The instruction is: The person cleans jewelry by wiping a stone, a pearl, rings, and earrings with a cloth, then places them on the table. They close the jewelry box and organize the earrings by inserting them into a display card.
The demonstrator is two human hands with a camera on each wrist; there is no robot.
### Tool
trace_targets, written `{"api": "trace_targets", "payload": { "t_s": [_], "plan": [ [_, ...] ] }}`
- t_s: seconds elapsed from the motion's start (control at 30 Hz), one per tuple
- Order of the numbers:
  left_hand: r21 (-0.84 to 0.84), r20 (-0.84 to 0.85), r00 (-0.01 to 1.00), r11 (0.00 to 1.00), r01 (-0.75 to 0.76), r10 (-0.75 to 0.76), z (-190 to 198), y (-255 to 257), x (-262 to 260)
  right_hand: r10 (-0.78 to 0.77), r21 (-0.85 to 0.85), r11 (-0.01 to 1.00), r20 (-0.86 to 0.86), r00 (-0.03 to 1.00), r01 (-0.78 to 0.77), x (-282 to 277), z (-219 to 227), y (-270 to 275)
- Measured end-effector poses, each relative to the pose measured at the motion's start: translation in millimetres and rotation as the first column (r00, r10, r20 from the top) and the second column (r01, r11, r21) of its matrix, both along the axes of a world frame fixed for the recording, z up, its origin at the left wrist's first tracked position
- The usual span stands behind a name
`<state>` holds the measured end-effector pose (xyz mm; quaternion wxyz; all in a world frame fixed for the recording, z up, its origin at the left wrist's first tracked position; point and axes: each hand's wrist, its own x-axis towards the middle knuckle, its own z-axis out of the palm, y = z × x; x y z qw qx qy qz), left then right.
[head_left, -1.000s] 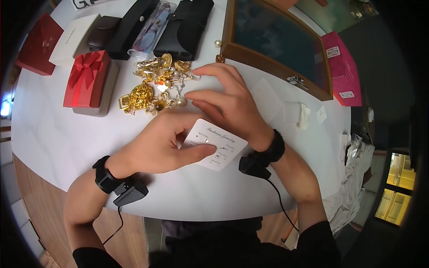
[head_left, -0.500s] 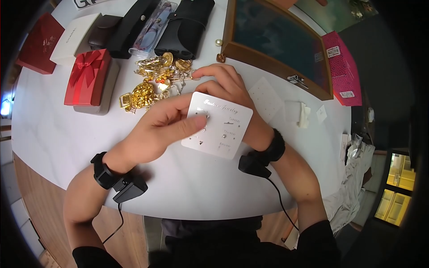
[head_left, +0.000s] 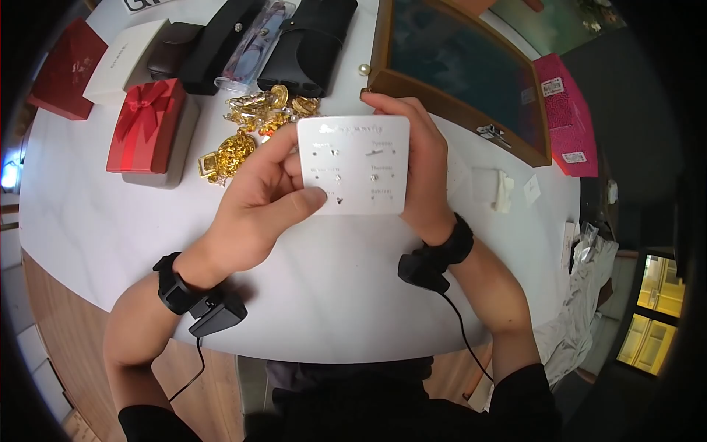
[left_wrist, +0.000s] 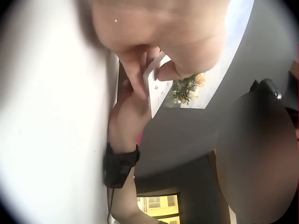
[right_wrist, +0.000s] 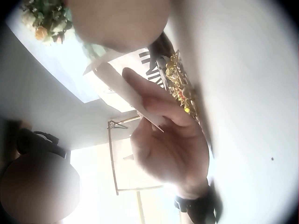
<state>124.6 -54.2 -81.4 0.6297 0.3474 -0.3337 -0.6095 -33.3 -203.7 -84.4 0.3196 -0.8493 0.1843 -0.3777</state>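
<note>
A white earring card with small stud earrings and printed day names is held up over the table, facing the head camera. My left hand pinches its left edge, thumb on the front and fingers behind. In the left wrist view the card shows nearly edge-on between thumb and fingers. My right hand is behind the card's right side, its fingers reaching up and left past the top edge; the card hides its thumb. Beyond the card lies a pile of gold-coloured jewelry, partly covered by it.
A red gift box with a bow stands at the left, near a white box. Dark cases, including a black glasses case, line the back. A wooden glass-topped box and a pink box are at the right.
The card has been raised away from my body and turned from tilted to level, facing the head camera. My left thumb has slid to its lower left edge. My right hand has shifted slightly right.
</note>
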Motion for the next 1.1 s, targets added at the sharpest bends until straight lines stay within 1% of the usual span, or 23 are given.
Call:
{"api": "trace_targets", "payload": {
  "t_s": [0.03, 0.07, 0.1, 0.13, 0.17, 0.2, 0.23, 0.27, 0.3, 0.37, 0.43, 0.5, 0.57, 0.63, 0.7, 0.77, 0.83, 0.87, 0.93, 0.97, 1.03, 1.07, 1.1],
  "plan": [
    [-0.017, -0.002, 0.999, 0.998, -0.054, 0.054, -0.5, 0.1, -2.1, -0.032, 0.006, 0.999, -0.008, 0.999, 0.032, -1.3, 0.0, -1.0],
    [-0.035, -0.004, 0.994, 0.993, -0.111, 0.111, -0.7, 0.1, -2.8, -0.033, 0.005, 0.999, -0.009, 0.999, 0.033, -0.5, -3.4, -2.7],
    [-0.035, -0.004, 0.994, 0.993, -0.112, 0.112, -0.5, -0.4, -1.9, -0.055, 0.1, 0.994, 0.051, 0.997, 0.049, 1.5, -9.7, -3.9],
    [-0.042, 0.032, 0.988, 0.987, -0.153, 0.154, -0.1, -1.2, -0.4, -0.081, 0.196, 0.979, 0.108, 0.991, 0.059, 3.2, -13.5, -3.8],
    [-0.05, 0.068, 0.978, 0.98, -0.192, 0.195, 0.2, -1.5, 0.7, -0.081, 0.197, 0.979, 0.108, 0.991, 0.058, 3.7, -14.6, -2.9],
    [-0.05, 0.068, 0.979, 0.98, -0.191, 0.194, 0.7, -1.8, 0.8, -0.099, 0.257, 0.964, 0.126, 0.987, 0.064, 3.8, -13.8, -1.9],
    [-0.054, 0.077, 0.971, 0.974, -0.221, 0.225, 1.4, -2.4, 0.4, -0.119, 0.314, 0.947, 0.141, 0.983, 0.07, 2.9, -12.6, -1.4],
    [-0.059, 0.087, 0.963, 0.966, -0.252, 0.257, 2.1, -2.9, 0.5, -0.12, 0.313, 0.947, 0.141, 0.983, 0.071, 2.1, -11.7, -1.6],
    [-0.06, 0.087, 0.962, 0.965, -0.253, 0.258, 2.6, -3.4, 0.7, -0.121, 0.284, 0.956, 0.148, 0.982, 0.075, 1.9, -10.8, -1.9],
    [-0.009, -0.06, 0.956, 0.957, -0.289, 0.288, 3.3, -3.3, 1.3, -0.115, 0.258, 0.963, 0.157, 0.981, 0.072, 3.0, -7.0, 0.3],
    [0.007, -0.065, 0.955, 0.957, -0.291, 0.291, 4.0, -4.0, 1.8, -0.166, 0.333, 0.938, 0.18, 0.97, 0.099, 0.7, 1.8, 5.2],
    [0.021, -0.07, 0.953, 0.956, -0.294, 0.295, 4.0, -5.1, 2.0, -0.17, 0.337, 0.937, 0.212, 0.962, 0.091, -0.8, 2.6, 6.4],
    [-0.009, -0.063, 0.956, 0.957, -0.289, 0.288, 2.6, -4.1, 2.7, -0.169, 0.346, 0.935, 0.247, 0.954, 0.076, 0.7, 1.6, 6.4],
    [-0.015, -0.037, 0.953, 0.954, -0.3, 0.3, 4.4, -4.3, 1.0, -0.133, 0.309, 0.95, 0.289, 0.948, 0.039, -1.8, -0.6, 5.5],
    [-0.025, -0.014, 0.951, 0.951, -0.309, 0.308, 5.2, -5.7, -0.6, -0.124, 0.302, 0.953, 0.29, 0.949, 0.032, -3.4, -0.8, 6.7],
    [-0.034, 0.057, 0.944, 0.946, -0.323, 0.325, 4.6, -5.0, -0.7, -0.108, 0.297, 0.955, 0.295, 0.949, 0.017, -2.9, -1.7, 6.4],
    [-0.027, 0.055, 0.943, 0.945, -0.327, 0.328, 5.1, -4.7, -1.0, -0.117, 0.229, 0.972, 0.29, 0.95, 0.049, -4.4, -3.4, 4.8],
    [-0.021, 0.051, 0.944, 0.945, -0.327, 0.327, 5.2, -5.3, -1.8, -0.119, 0.229, 0.972, 0.29, 0.95, 0.052, -5.1, -3.1, 4.9],
    [-0.02, 0.054, 0.944, 0.946, -0.325, 0.326, 5.8, -6.0, -1.4, -0.107, 0.133, 0.988, 0.268, 0.957, 0.073, -4.8, -1.9, 5.3],
    [-0.018, 0.059, 0.943, 0.945, -0.326, 0.327, 6.0, -5.4, -0.8, -0.107, 0.134, 0.988, 0.268, 0.958, 0.072, -3.9, -2.3, 4.8],
    [-0.017, 0.061, 0.945, 0.947, -0.321, 0.321, 6.1, -5.4, 1.4, -0.051, 0.032, 0.999, 0.36, 0.931, 0.042, -1.3, -3.8, 3.2],
    [-0.019, 0.06, 0.948, 0.95, -0.311, 0.312, 5.6, -5.9, 1.2, -0.053, 0.033, 0.999, 0.359, 0.932, 0.044, -2.4, -3.4, 4.2],
    [-0.019, 0.058, 0.949, 0.951, -0.308, 0.309, 5.3, -6.2, 0.0, -0.033, -0.007, 0.999, 0.36, 0.932, 0.039, -4.3, -1.4, 5.8]
  ]
}}
